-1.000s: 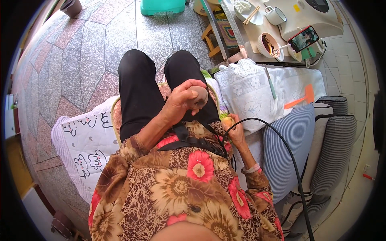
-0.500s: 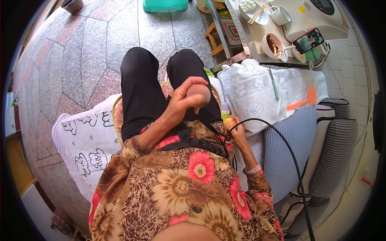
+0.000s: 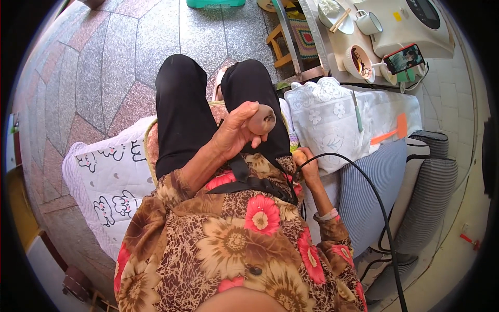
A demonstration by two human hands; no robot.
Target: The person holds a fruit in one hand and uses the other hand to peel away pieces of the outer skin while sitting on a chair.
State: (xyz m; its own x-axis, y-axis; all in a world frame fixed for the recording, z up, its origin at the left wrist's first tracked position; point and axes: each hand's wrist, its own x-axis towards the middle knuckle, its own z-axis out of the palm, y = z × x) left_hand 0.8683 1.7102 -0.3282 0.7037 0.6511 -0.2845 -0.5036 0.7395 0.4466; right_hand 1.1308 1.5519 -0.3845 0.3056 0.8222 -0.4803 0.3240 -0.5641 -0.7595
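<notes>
Over my right thigh, my left hand (image 3: 236, 131) is closed around a smooth, round brown fruit (image 3: 259, 122). A dark, rough hollow shows on the fruit's upper right side, and its exact kind is unclear. Down by my right hip, my right hand (image 3: 310, 167) grips a small round yellowish fruit (image 3: 299, 157). Fingers and a black cable (image 3: 358, 179) partly cover it. A knife with a pale green handle (image 3: 358, 118) and an orange flat-headed tool (image 3: 396, 131) lie on the white lace cloth (image 3: 317, 109) beyond this hand.
On the right, a table bears a bowl with dark food (image 3: 358, 63), a white mug (image 3: 368, 22), chopsticks (image 3: 340, 21) and a propped phone (image 3: 403, 60). Striped cushions (image 3: 369, 182) stand beside my right arm. A quilted bear-print cloth (image 3: 112, 179) hangs at my left.
My left hand has turned the brown fruit, bringing its dark hollow into view. My right hand stays by my hip on the yellowish fruit. My view has shifted slightly.
</notes>
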